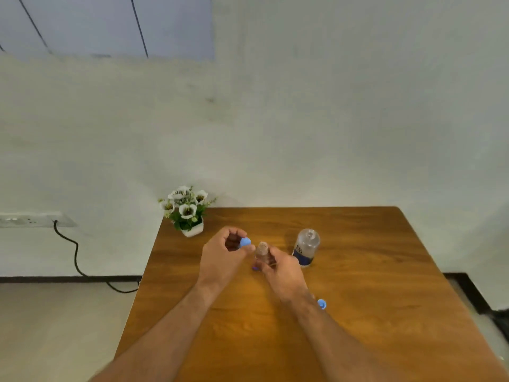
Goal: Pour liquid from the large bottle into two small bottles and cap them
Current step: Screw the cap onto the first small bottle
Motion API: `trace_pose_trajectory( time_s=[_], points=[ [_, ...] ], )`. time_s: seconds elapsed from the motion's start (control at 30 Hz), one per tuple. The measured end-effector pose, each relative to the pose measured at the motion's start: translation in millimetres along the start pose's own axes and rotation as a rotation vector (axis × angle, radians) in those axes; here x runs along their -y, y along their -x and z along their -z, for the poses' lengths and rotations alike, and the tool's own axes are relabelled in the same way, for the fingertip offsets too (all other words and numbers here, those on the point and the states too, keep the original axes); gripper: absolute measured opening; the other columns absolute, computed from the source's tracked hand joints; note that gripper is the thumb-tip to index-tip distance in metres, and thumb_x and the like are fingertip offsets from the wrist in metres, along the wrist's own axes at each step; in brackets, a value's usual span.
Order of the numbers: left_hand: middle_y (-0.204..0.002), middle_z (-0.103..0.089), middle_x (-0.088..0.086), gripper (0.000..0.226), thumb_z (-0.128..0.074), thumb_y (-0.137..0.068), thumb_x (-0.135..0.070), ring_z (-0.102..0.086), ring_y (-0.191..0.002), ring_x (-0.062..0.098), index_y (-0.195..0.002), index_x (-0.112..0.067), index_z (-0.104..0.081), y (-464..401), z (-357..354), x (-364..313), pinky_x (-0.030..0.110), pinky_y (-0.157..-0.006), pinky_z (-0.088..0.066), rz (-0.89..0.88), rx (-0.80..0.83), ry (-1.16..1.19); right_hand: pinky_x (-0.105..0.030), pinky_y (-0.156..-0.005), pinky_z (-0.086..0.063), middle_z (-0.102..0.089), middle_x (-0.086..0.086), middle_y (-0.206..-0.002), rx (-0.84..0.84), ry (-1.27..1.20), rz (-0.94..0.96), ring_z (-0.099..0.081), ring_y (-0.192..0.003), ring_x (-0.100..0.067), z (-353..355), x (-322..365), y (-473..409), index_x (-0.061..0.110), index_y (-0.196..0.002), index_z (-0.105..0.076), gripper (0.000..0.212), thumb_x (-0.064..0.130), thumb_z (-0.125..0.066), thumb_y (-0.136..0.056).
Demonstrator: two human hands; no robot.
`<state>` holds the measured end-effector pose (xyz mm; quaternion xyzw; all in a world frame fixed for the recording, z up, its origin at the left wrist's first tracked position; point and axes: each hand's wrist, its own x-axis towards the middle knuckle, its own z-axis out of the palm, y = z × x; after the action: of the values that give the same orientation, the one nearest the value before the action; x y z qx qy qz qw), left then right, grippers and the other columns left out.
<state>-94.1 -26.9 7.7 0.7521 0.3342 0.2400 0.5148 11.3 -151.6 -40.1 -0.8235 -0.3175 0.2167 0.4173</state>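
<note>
A small clear bottle [262,253] stands uncapped near the middle of the wooden table [371,285], and my right hand [281,274] grips its lower body. My left hand [225,257] pinches a blue cap [244,242] just left of and slightly above the bottle's open mouth. The large clear bottle [306,250] with a dark blue label stands upright and uncapped to the right of my right hand. Another blue cap [321,303] lies on the table beside my right forearm. A bit of blue [255,268] shows at the small bottle's foot; I cannot tell what it is.
A white pot of artificial white flowers [187,212] sits at the table's far left corner. The table backs onto a pale wall. A black cable [74,255] runs from a wall socket strip down to the floor at the left.
</note>
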Motion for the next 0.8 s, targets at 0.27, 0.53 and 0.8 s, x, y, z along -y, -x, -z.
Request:
trace_pose_trajectory(
  time_s=[0.27,0.53,0.8],
  points=[
    [-0.086,-0.073,-0.021,0.033,-0.090,-0.065,-0.026,-0.070,-0.080,-0.002,-0.089,-0.028,-0.068,-29.6,-1.1,-90.2,0.014,-0.069,-0.054,-0.134,-0.138,0.180,-0.036,-0.070,-0.057,-0.068,0.006,-0.080,-0.135,0.034,0.175,-0.065,-0.076,-0.013,70.1,62.2,-33.7,0.025,-0.104,-0.070,0.032,0.046,-0.076,-0.081],
    [-0.085,-0.075,-0.010,0.031,-0.089,-0.066,-0.016,-0.071,-0.080,0.001,-0.087,-0.024,-0.068,-39.9,-6.6,-145.2,0.016,-0.073,-0.056,-0.260,-0.157,0.148,-0.033,-0.073,-0.058,-0.070,0.011,-0.093,-0.169,-0.007,0.356,-0.063,-0.080,-0.010,105.5,92.2,-39.9,0.030,-0.116,-0.069,0.040,0.049,-0.074,-0.081],
    [-0.090,-0.072,-0.014,0.030,-0.087,-0.070,-0.015,-0.069,-0.078,-0.004,-0.088,-0.028,-0.068,-37.2,-14.4,-169.2,0.007,-0.065,-0.050,-0.331,-0.120,0.038,-0.033,-0.070,-0.056,-0.068,0.005,-0.086,-0.192,-0.038,0.386,-0.063,-0.076,-0.013,122.3,100.8,-41.5,0.024,-0.116,-0.070,0.038,0.044,-0.074,-0.084]
  ],
)
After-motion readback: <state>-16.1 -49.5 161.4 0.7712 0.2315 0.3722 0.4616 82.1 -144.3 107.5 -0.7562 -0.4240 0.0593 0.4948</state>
